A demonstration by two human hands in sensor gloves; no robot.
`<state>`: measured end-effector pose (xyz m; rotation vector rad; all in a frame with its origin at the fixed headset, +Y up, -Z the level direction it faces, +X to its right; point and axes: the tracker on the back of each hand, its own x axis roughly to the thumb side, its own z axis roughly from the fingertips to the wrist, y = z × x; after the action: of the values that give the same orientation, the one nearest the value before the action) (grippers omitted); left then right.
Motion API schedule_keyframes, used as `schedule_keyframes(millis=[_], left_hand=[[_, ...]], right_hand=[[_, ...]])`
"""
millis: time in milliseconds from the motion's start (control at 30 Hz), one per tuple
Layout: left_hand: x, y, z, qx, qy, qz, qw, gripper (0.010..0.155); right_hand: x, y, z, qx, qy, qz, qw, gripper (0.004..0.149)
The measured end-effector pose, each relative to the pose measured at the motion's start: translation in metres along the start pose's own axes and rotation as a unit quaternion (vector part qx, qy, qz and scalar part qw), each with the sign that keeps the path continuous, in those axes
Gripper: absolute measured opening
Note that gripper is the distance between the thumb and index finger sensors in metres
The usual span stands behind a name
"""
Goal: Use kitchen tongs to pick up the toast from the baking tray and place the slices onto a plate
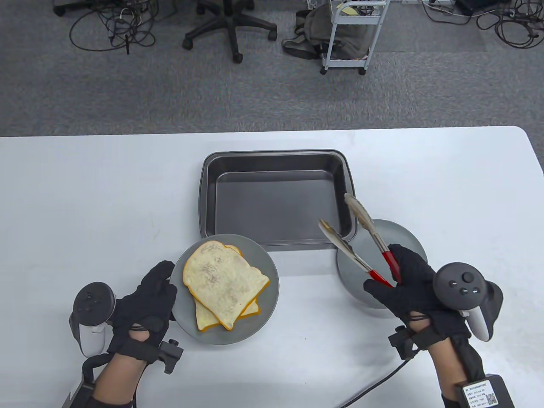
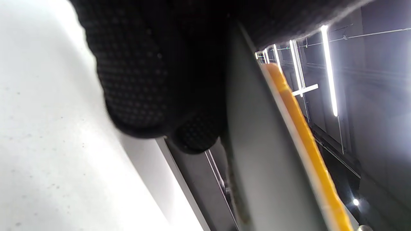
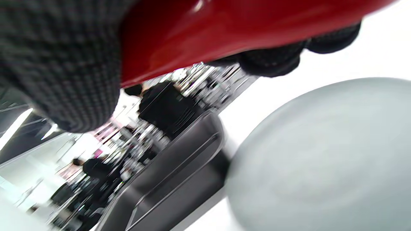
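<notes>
Right hand (image 1: 418,289) round unbranded tongs (image 1: 363,240)

Office / lab room, not a kitchen.
Grey carpet (image 1: 127,97), swivel chair (image 1: 231,25), loose cables (image 1: 106,29), cart (image 1: 355,34) behind a white table (image 1: 85,204); strip lights overhead.

Gloved hand (image 2: 154,73) against plate (image 2: 257,154)

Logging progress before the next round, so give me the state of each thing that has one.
Dark metal baking tray: empty.
Grey plate, left: holds two toast slices, stacked.
Second grey plate: bare.
Red-handled metal tongs: open, empty.
Left hand: gripping left plate's rim.
Right hand: gripping tongs.
</notes>
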<state>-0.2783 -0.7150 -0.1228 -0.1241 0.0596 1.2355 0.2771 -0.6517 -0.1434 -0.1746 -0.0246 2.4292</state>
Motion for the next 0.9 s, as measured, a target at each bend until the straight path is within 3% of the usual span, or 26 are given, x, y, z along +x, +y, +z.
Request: schedule_keyframes(millis=[167,267,733,900], left_hand=[[0.000,-0.002,0.000,0.001,-0.001,-0.007,1.000,0.059],[-0.001,-0.003,0.000,0.001,0.000,-0.009,1.000,0.059],[0.000,-0.005,0.001,0.001,0.001,-0.014,1.000,0.059],[0.000,-0.006,0.001,0.000,0.000,-0.016,1.000,0.059]], right_hand=[[-0.027,0.001,0.012,-0.083,0.053,0.013,0.995,0.095],[-0.038,0.004,0.013,-0.103,0.086,0.023,0.991,0.096],[-0.059,0.026,-0.012,-0.016,0.227,0.112,0.967,0.096],[-0.055,0.037,-0.018,0.008,0.226,0.125,0.966,0.092]])
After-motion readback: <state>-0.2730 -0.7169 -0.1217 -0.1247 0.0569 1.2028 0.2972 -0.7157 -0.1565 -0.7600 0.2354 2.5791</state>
